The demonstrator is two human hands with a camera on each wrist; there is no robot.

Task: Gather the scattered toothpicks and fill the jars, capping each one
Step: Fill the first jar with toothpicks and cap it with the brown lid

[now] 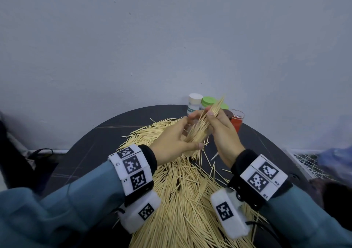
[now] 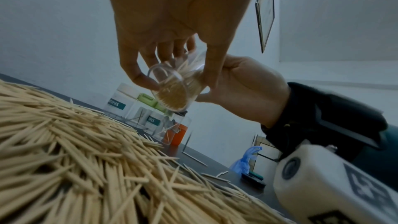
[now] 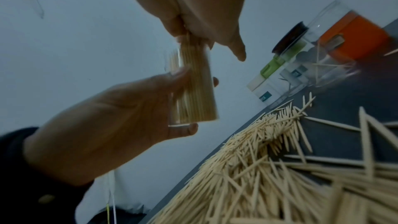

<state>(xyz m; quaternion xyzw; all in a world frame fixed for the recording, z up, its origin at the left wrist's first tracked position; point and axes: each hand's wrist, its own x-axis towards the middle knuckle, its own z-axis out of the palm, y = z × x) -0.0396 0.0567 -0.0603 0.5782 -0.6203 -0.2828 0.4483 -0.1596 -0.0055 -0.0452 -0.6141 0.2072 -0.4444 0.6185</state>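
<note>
Toothpicks [image 1: 181, 200] lie heaped across the dark surface [image 1: 80, 152]; a bundle [image 1: 202, 124] of them is half entered in a clear jar [image 1: 187, 133]. Head view: left hand [image 1: 171, 141] curls round the jar, held off the surface and tilted, mouth up and away toward the right hand [image 1: 222, 133], which pinches the bundle's upper part. The bundle's long axis runs with the jar's, its tips sticking out above the right fingers. Other jars [image 1: 195, 101], some capped, stand at the far edge.

Left wrist view: the jar [image 2: 172, 89] is seen from its base, toothpick ends packed against the bottom; left-hand fingers [image 2: 137, 67] and thumb grip its wall, the right hand [image 2: 247, 89] just behind.

Right wrist view: the bundle [image 3: 193, 83] descends from the right-hand pinch [image 3: 193, 19] into the jar, the left hand [image 3: 103, 117] cupping it from below.

Judgement: the coming move turns on keeping both axes in line, so that the right hand, directly above the mouth, can slide the bundle home. Capping is not yet done.
</note>
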